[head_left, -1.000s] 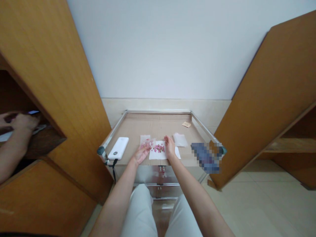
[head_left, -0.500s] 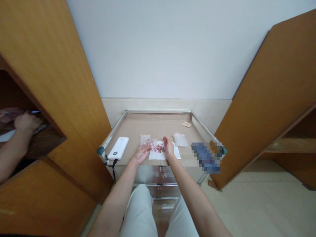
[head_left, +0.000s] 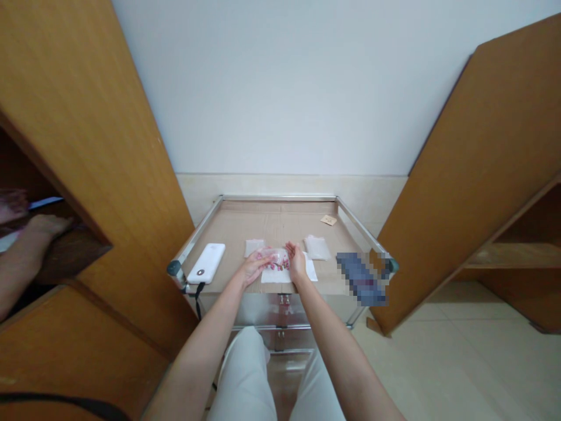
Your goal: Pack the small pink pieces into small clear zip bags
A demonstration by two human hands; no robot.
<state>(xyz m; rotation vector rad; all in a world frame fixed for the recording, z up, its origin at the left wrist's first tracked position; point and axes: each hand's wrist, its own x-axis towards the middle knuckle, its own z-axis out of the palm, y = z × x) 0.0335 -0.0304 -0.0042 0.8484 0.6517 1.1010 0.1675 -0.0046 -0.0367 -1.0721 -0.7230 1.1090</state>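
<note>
One head-worn view, facing forward and down onto the left hand [head_left: 253, 269] and right hand [head_left: 297, 263]

Left hand [head_left: 253, 269] — fingers on a clear plastic bag [head_left: 275, 254] — sits above small pink pieces [head_left: 278, 265]. Right hand [head_left: 297, 262] stands just beside, over white paper [head_left: 287, 276].

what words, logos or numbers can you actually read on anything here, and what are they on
No text can be read.
The white power bank: a small dark round mark near one end, too small to read.
The small tan card: too small to tell whether it bears print.
The blue item: pixelated, nothing readable.
The clear plastic bag: no print can be made out.
</note>
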